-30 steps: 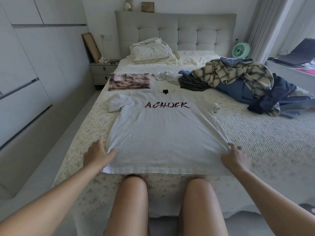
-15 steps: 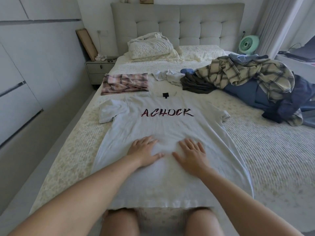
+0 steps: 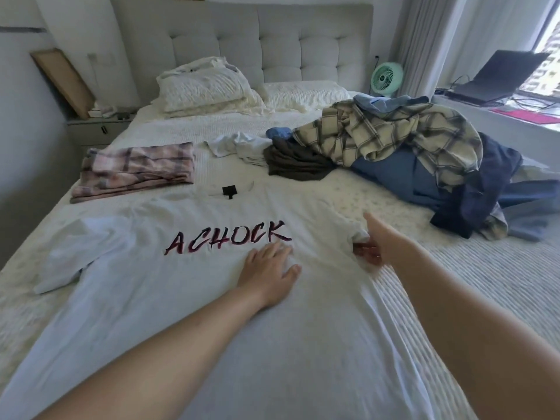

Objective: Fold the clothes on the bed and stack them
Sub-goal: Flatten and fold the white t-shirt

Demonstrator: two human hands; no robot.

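Both hands [image 3: 268, 268] shifted up shirt [image 3: 188, 313] since half second ago: left kept flat, fingers straight, pressed under lettering; right hand [image 3: 378, 247] moved out to right sleeve [image 3: 348, 225], edge apparently pinched. Step judged: sleeve fold-in being started; sleeve to be drawn across chest next. Shirt white, spread face-up on bed [image 3: 454, 283], left sleeve rumpled. Folded plaid [image 3: 136, 168] laid beyond.

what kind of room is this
Most likely a home bedroom: a bed with a tufted headboard, pillows at its head, and a nightstand beside it.
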